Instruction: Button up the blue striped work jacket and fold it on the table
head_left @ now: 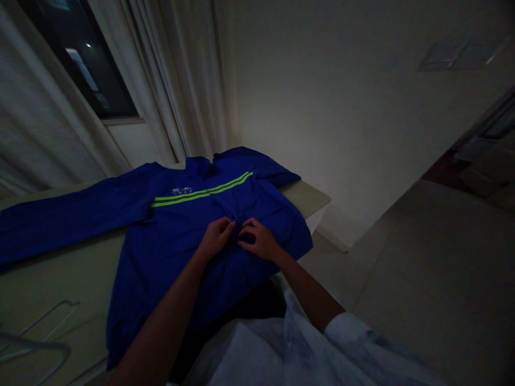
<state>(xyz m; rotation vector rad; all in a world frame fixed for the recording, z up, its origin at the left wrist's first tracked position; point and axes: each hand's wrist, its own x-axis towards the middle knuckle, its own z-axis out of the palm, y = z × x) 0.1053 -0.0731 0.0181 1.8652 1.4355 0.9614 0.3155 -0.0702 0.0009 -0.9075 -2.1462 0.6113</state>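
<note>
Pale shirt (257, 348) at 6 o'clock, wearer's own. Blue jacket (173, 230) spread on the surface (80, 284), center out to 9 o'clock. Left hand (217, 236): fingers look pinched on a front fold. Right hand (259, 238): thumb and forefinger apart; can't tell if fingertips touch cloth. Risks: hem overhangs at 4 o'clock, so a hard tug could slide the jacket off; dim light could cause a mis-grip. Hanger (40, 344) at 8 o'clock, clear of it.

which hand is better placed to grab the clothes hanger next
Probably the left hand: it is nearer the clothes hanger, which lies toward the left on the table. The right hand is farther across the blue jacket.
</note>
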